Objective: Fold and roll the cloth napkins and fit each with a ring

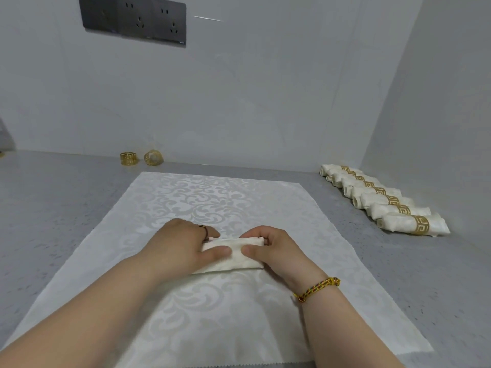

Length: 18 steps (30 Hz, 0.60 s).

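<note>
Both hands are clamped on one white napkin [239, 264], which is bundled into a short, thick roll lying crosswise in front of the person. The left hand [183, 245] covers the roll's left end, fingers curled over the far side and thumb pressed along the near side. The right hand [273, 251] grips the right end in the same way, its thumb tip pointing at the left thumb, with a narrow strip of cloth between them. The roll rests on a large white damask cloth [212, 197] with a leafy scroll pattern, spread flat on the grey speckled counter [66, 195].

A thin dark band [206, 229] sits on one left finger, and a braided yellow bracelet [317, 288] circles the right wrist.

Two gold napkin rings with a cut-out key pattern stand at the back of the counter by the wall, one [128, 158] just beside the other [153, 157], well apart from the hands. On the right, near the corner, a row of finished rolled napkins [374, 199] lies side by side, each with a gold ring around its middle. A dark panel of wall sockets [132, 19] is mounted high on the back wall.
</note>
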Tool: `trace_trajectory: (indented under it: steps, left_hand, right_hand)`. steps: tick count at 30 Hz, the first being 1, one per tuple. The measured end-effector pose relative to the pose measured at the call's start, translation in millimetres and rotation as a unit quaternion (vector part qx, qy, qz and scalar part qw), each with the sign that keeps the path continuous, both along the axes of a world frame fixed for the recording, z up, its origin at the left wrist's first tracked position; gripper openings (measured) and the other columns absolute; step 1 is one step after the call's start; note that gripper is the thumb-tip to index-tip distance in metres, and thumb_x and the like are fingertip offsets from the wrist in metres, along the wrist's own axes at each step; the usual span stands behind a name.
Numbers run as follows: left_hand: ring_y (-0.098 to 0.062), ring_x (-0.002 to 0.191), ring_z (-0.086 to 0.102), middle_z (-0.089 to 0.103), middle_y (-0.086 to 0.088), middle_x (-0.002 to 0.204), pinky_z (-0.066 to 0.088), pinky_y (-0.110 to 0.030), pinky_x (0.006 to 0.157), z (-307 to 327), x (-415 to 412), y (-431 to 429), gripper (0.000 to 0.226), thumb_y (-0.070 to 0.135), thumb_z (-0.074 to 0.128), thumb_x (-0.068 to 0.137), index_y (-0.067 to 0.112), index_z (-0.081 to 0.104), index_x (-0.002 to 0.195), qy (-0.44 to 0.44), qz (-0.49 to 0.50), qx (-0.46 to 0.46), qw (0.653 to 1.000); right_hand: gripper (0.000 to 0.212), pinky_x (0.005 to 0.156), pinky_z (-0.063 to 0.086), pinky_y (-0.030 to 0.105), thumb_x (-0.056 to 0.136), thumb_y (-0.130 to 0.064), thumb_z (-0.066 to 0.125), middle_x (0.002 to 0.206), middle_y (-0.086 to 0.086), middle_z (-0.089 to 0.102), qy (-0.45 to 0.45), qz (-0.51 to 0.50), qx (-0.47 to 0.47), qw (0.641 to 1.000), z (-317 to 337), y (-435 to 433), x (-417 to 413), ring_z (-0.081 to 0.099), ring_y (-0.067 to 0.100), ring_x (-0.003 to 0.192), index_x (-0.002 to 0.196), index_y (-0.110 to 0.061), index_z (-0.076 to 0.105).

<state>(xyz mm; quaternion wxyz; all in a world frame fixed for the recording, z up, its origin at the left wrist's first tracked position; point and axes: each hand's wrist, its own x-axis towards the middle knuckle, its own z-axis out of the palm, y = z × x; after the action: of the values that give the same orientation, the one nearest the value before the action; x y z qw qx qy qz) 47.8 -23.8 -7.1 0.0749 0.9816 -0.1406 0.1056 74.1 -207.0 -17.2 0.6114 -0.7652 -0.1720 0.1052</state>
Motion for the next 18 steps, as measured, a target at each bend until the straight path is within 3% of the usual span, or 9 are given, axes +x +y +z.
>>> trace_trajectory:
  steps: [3, 7, 11, 13, 15, 18]
  left_hand:
    - [-0.012, 0.096, 0.055, 0.061, 0.009, 0.1, 0.038, -0.021, 0.075, 8, 9, -24, 0.059, 0.069, 0.034, 0.081, 0.03, 0.049, 0.122, 0.081, 0.0, -0.004, 0.997]
    - [-0.013, 0.078, 0.051, 0.052, 0.008, 0.079, 0.037, -0.021, 0.065, 7, 15, -32, 0.033, 0.053, 0.048, 0.086, 0.021, 0.053, 0.095, 0.122, -0.01, -0.097, 0.988]
    - [-0.01, 0.073, 0.05, 0.051, 0.01, 0.073, 0.039, -0.026, 0.068, 10, 14, -17, 0.022, 0.045, 0.055, 0.084, 0.027, 0.051, 0.074, 0.094, 0.022, -0.195, 0.976]
    - [-0.007, 0.064, 0.046, 0.048, 0.009, 0.066, 0.033, -0.025, 0.06, 17, 11, -2, 0.028, 0.041, 0.059, 0.083, 0.028, 0.044, 0.063, 0.071, 0.054, -0.223, 0.971]
    - [-0.009, 0.058, 0.041, 0.042, 0.007, 0.059, 0.027, -0.026, 0.054, 27, 7, 19, 0.036, 0.038, 0.061, 0.083, 0.023, 0.04, 0.057, 0.054, 0.086, -0.24, 0.965]
    - [-0.011, 0.053, 0.037, 0.036, 0.006, 0.053, 0.024, -0.028, 0.052, 32, 4, 60, 0.043, 0.032, 0.062, 0.083, 0.019, 0.036, 0.052, 0.029, 0.142, -0.277, 0.95]
  right_hand:
    - [0.023, 0.057, 0.044, 0.017, 0.079, -0.001, 0.063, 0.072, -0.002, 0.059, 0.0, -0.003, 0.013, 1.0, 1, 1, -1, 0.054, 0.008, 0.061, 0.075, -0.024, 0.062]
    - [0.02, 0.055, 0.044, 0.013, 0.081, -0.004, 0.062, 0.073, -0.004, 0.059, 0.01, -0.029, 0.052, 0.998, 2, 1, -2, 0.054, 0.005, 0.059, 0.086, -0.023, 0.057]
    - [0.011, 0.062, 0.048, 0.015, 0.089, -0.013, 0.053, 0.078, -0.001, 0.063, 0.01, -0.083, 0.122, 0.989, 3, 3, 2, 0.058, 0.008, 0.067, 0.083, -0.019, 0.059]
    - [0.013, 0.066, 0.047, 0.012, 0.089, -0.014, 0.053, 0.079, -0.002, 0.064, -0.013, -0.088, 0.078, 0.993, -1, 5, 3, 0.058, 0.004, 0.069, 0.078, -0.019, 0.06]
    - [0.016, 0.06, 0.043, 0.005, 0.087, -0.012, 0.057, 0.078, -0.004, 0.061, -0.047, -0.075, 0.007, 0.996, -6, 10, 3, 0.055, -0.004, 0.064, 0.075, -0.022, 0.059]
    - [0.021, 0.057, 0.04, 0.003, 0.087, -0.01, 0.056, 0.074, -0.006, 0.055, -0.083, -0.059, -0.08, 0.992, -7, 20, 4, 0.051, 0.002, 0.063, 0.073, -0.026, 0.055]
